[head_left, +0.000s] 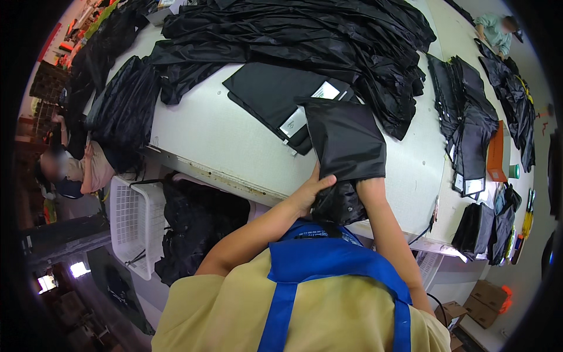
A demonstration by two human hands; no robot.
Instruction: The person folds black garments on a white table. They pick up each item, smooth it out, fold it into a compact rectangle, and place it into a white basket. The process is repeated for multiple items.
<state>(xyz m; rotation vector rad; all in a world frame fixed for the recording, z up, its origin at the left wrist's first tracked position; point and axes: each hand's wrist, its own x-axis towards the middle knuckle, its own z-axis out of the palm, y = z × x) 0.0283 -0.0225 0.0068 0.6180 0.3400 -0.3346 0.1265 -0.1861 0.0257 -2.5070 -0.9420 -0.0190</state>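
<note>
A black pouch-like fabric piece (346, 138) is held up over the table's near edge, its lower edge open toward me. My left hand (314, 190) pinches the left side of that edge, thumb on top and fingers underneath. My right hand (370, 189) reaches in under the right side of the pouch; its fingers are hidden by the fabric. Crumpled black fabric (334, 204) hangs between my wrists. Just beyond lies a stack of flat black pieces (264, 88) with white labels (296, 122), partly covered by the pouch.
Heaped black fabric (293, 38) fills the table's far side. Bundles of black pieces (466, 111) and an orange box (498, 151) lie on the right. A white plastic basket (129, 220) with black fabric stands below the left edge. A person (82, 170) works at left, another (497, 32) at far right.
</note>
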